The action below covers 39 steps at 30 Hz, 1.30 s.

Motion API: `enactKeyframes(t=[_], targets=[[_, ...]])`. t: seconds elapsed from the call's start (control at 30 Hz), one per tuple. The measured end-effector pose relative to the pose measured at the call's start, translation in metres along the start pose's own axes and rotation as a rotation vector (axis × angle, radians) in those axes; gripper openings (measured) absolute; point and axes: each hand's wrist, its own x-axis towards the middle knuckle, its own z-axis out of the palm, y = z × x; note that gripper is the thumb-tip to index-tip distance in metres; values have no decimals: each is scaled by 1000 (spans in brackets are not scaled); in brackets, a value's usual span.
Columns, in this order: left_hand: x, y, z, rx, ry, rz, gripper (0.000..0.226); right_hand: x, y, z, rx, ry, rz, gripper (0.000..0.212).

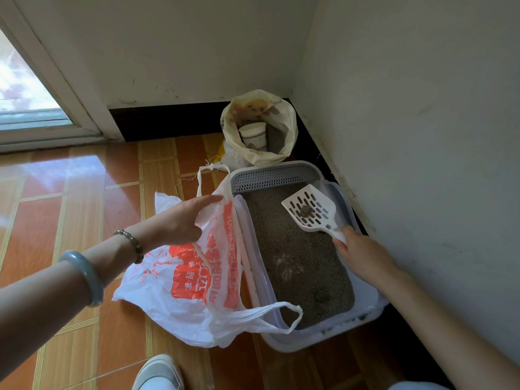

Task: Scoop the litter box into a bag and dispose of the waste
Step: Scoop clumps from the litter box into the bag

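Note:
A pale litter box (368, 305) full of grey-brown litter (298, 257) lies on the floor along the right wall. My right hand (363, 254) grips the handle of a white slotted scoop (311, 211), held above the litter with a small dark clump on it. A white plastic bag with red print (194, 280) sits just left of the box. My left hand (183, 220) holds the bag's upper edge, lifting it beside the box's rim.
An open cream sack (261, 128) holding a white cup stands in the corner behind the box. A glass door (25, 88) is at the far left. Orange tiled floor (84, 198) spreads to the left. My shoe (160, 372) shows at the bottom.

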Motion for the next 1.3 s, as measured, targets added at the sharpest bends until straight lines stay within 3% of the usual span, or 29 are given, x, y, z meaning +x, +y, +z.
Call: enactKeyframes(t=[0.6,0.87,1.03,1.17,1.3], targets=[[2,-5,-1,2,-42,-13,84,1,-12,-2,58,-3,-21,20],[-1,5,-13,-47,-26,0,81,-13,-75,-57,66,132,-257,20],[-7,7,-25,-181,20,-2,76,-28,-121,-87,-253,94,-390,19],[-14,1,-32,-295,50,-13,74,-33,-150,-96,-574,214,-536,18],[-20,-5,-35,-358,32,7,80,-43,-182,-100,-698,233,-640,18]])
